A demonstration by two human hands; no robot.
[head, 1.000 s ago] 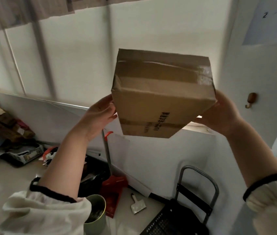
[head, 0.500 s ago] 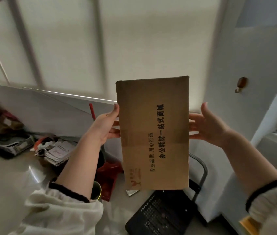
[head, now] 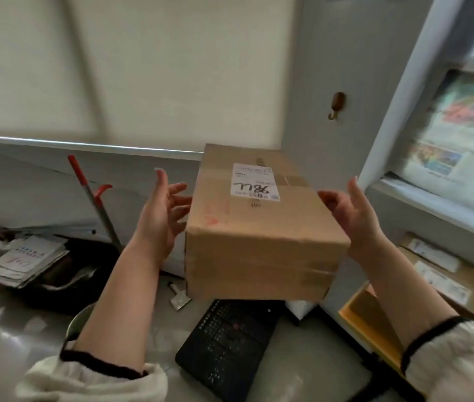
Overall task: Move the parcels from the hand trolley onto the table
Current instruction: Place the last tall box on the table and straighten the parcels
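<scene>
A cardboard parcel [head: 261,227] sits in the air at centre, white label [head: 254,182] up (handwritten digits on it), above the black hand trolley [head: 224,340] deck on the floor; the left hand [head: 161,216] is spread wide just beside its left face, fingers apart; the right hand [head: 356,219] presses its right edge, fingers open

Parcel [head: 261,227]: I turned it from upright to flat, label [head: 254,182] up; my fingers [head: 177,195] opened off its sides.
</scene>
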